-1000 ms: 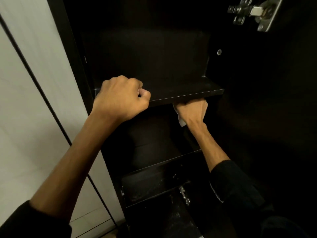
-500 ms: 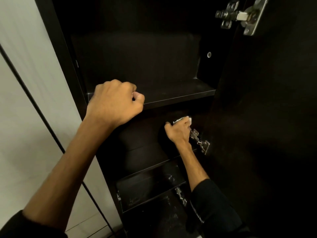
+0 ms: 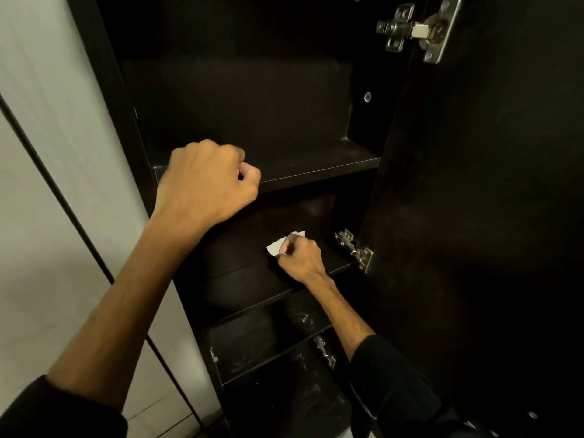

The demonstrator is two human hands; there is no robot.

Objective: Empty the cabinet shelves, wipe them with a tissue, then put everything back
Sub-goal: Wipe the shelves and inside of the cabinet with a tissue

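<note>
Tissue point(image 3: 278, 247): white, pinched in right hand point(image 3: 300, 257) over middle shelf point(image 3: 252, 279); left hand point(image 3: 205, 184), fisted, holding nothing, rests on upper shelf point(image 3: 316, 165) edge.

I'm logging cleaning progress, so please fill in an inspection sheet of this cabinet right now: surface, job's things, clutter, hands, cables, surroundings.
Surface: dark upper shelf looks bare; second shelf bare apart from the wiping hand; lower shelf shows pale smudges.
Job's things: white tissue bunched in the right hand, at the second shelf.
Clutter: nothing seen on the shelves.
Hands: left hand fisted, resting at the upper shelf's front edge, holding nothing visible; right hand grips the tissue.
Cables: nothing seen.
Surroundings: open dark door on the right with metal hinges; pale panel on the left.
</note>
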